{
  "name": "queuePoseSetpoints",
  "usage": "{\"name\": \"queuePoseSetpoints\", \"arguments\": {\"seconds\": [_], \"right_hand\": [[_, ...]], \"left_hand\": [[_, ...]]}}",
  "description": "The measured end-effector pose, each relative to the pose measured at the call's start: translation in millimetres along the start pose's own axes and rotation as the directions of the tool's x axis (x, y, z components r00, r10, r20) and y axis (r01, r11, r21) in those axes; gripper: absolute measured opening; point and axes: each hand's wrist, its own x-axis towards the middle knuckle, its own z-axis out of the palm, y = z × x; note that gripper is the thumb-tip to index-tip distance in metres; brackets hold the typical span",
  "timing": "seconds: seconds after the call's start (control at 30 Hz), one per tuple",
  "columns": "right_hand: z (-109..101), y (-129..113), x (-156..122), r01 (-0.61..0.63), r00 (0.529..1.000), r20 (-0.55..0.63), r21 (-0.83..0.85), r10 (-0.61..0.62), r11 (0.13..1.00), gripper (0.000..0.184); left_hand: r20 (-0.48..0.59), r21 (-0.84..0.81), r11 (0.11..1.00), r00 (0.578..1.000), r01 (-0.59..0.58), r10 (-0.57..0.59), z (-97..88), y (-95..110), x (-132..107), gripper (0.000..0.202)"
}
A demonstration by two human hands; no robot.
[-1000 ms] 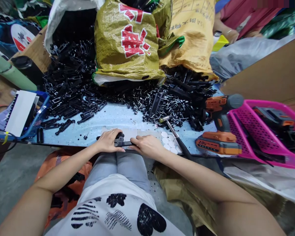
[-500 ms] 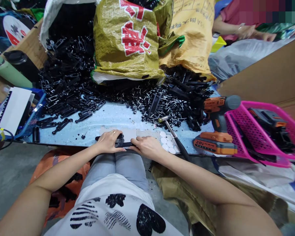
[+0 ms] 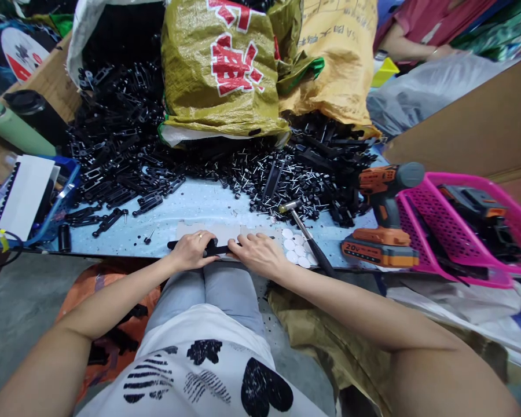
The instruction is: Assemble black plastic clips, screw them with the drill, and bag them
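Observation:
Both my hands rest at the near edge of a light blue table (image 3: 200, 205). My left hand (image 3: 194, 250) is closed over a long black plastic part (image 3: 215, 247) that lies flat in front of me. My right hand (image 3: 257, 253) presses down on the right half of the same part, fingers curled over it. Just right of my right hand lie several small white discs (image 3: 296, 249) and a hammer (image 3: 306, 237) with its metal head toward the pile.
Heaps of black plastic parts (image 3: 117, 145) and small pins (image 3: 282, 179) cover the far table, below yellow woven sacks (image 3: 221, 69). An orange cordless drill (image 3: 382, 214) and a pink basket (image 3: 460, 226) stand at right. A blue tray (image 3: 65, 197) sits at left. Another person's arm (image 3: 412, 46) shows at top right.
My hands have moved slightly closer together on the black part; my right hand slid a little left and up. The view shifted slightly.

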Motion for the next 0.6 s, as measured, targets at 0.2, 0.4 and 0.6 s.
{"name": "queuePoseSetpoints", "arguments": {"seconds": [0.2,0.4,0.6], "right_hand": [[11.2,10.2,5.0,0.067,0.998,0.004,0.035,-0.067,0.997,0.044],[50.9,22.2,-0.6,0.012,0.999,-0.036,0.184,-0.005,0.983,0.046],[48.2,55.4,26.5,-0.163,0.971,-0.131,0.259,0.202,0.952,0.041]], "left_hand": [[0.110,-0.003,0.996,0.990,0.088,-0.087,1.6,5.8,10.8,0.046],[0.037,0.070,0.968,0.969,0.240,-0.243,-17.8,-2.0,-10.1,0.051],[-0.101,0.251,0.772,0.809,0.583,-0.579,-45.7,-59.0,-99.4,0.030]]}}
